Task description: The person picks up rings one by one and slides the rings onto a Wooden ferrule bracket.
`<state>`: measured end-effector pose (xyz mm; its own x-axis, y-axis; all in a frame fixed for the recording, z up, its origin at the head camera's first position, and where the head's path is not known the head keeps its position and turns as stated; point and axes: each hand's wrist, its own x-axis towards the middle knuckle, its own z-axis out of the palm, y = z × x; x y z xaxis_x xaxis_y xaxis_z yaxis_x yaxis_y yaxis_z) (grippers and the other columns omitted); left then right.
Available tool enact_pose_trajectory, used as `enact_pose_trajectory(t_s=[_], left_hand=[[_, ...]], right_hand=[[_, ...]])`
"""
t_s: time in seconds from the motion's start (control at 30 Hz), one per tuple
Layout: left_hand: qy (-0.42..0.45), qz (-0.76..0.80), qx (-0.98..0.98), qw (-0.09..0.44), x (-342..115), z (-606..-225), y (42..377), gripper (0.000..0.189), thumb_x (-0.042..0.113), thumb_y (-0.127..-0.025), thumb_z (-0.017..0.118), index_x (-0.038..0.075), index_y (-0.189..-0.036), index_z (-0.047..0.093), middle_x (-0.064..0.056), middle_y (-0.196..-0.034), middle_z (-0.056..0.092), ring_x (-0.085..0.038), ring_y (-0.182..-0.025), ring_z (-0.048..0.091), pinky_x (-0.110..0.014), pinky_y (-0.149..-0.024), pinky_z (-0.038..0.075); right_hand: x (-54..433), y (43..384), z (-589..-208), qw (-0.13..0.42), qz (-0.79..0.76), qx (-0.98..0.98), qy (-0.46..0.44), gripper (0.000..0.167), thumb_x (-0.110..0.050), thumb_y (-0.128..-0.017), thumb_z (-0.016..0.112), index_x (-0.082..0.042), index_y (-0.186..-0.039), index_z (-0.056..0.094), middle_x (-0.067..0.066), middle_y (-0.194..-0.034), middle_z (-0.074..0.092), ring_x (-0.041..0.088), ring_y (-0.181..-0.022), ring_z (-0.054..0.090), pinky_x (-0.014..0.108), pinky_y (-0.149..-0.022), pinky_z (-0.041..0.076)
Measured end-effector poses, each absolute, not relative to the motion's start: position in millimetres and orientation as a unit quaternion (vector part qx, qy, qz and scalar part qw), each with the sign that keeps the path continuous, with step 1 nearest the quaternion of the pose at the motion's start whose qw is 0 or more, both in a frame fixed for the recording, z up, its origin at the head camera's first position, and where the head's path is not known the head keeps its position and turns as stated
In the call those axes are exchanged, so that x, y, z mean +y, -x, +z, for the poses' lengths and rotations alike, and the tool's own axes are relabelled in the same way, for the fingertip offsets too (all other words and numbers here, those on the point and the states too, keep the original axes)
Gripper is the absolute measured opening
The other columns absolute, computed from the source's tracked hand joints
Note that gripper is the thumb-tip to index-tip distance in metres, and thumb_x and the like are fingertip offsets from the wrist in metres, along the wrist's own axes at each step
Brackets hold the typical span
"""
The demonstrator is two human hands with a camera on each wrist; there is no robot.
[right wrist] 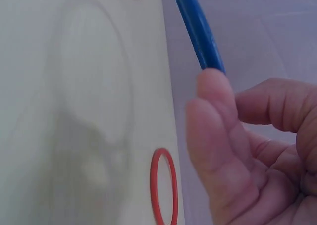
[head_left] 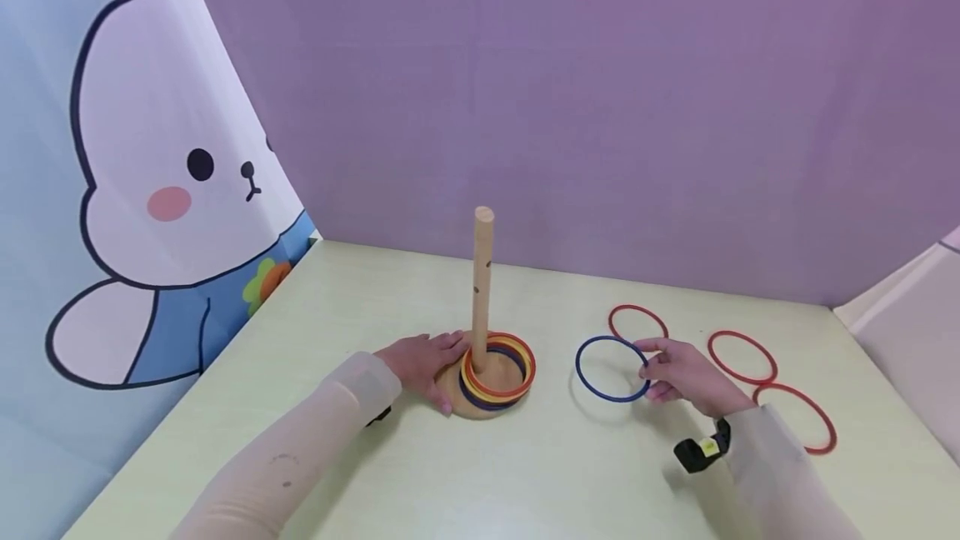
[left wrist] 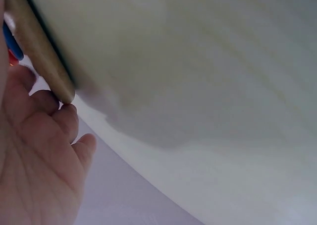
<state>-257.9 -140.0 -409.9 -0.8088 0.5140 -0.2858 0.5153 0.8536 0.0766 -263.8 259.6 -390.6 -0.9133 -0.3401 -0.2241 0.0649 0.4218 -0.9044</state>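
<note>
Head view: right grip (head_left: 684,375) pinches the blue ring (head_left: 617,400) by its right edge.

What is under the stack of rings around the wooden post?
The round wooden base. Its wood shows inside the stack of rings and outside it; the part directly beneath is covered, and the left hand hides some too.

Blue ring (head_left: 615,400): raised, pinched by the right hand (head_left: 686,375). Wooden stand (head_left: 482,298): upright, left hand (head_left: 422,363) against base (head_left: 468,410), stacked rings (head_left: 492,399) around peg (head_left: 483,269).
</note>
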Motion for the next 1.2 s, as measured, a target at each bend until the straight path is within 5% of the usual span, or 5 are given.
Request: enact_pose_trajectory(t_s=[0.57, 1.2], left_hand=[[-0.250, 0.000, 0.954, 0.167, -136.0, -406.8, 259.3, 0.106, 0.061, -0.072, 0.074, 0.015, -0.153, 0.024, -0.007, -0.158, 0.021, -0.026, -0.141, 0.027, -0.043, -0.110, 0.030], [-0.269, 0.028, 0.949, 0.163, -143.5, -411.6, 262.0, 0.103, 0.055, -0.072, 0.077, 0.011, -0.152, 0.028, -0.011, -0.156, 0.025, -0.038, -0.131, 0.042, -0.049, -0.103, 0.037]], right_hand=[[242.9, 273.2, -356.6, 0.205, -0.555, 0.797, 0.117, 0.055, 0.000, -0.094, 0.055, 0.011, -0.142, 0.030, 0.012, -0.089, 0.061, 0.018, -0.062, 0.065, 0.033, -0.065, 0.057], [216.4, 284.3, -293.0, 0.171, -0.537, 0.812, 0.149, 0.055, 0.003, -0.094, 0.051, 0.008, -0.144, 0.030, 0.012, -0.091, 0.062, 0.014, -0.064, 0.065, 0.029, -0.068, 0.057]])
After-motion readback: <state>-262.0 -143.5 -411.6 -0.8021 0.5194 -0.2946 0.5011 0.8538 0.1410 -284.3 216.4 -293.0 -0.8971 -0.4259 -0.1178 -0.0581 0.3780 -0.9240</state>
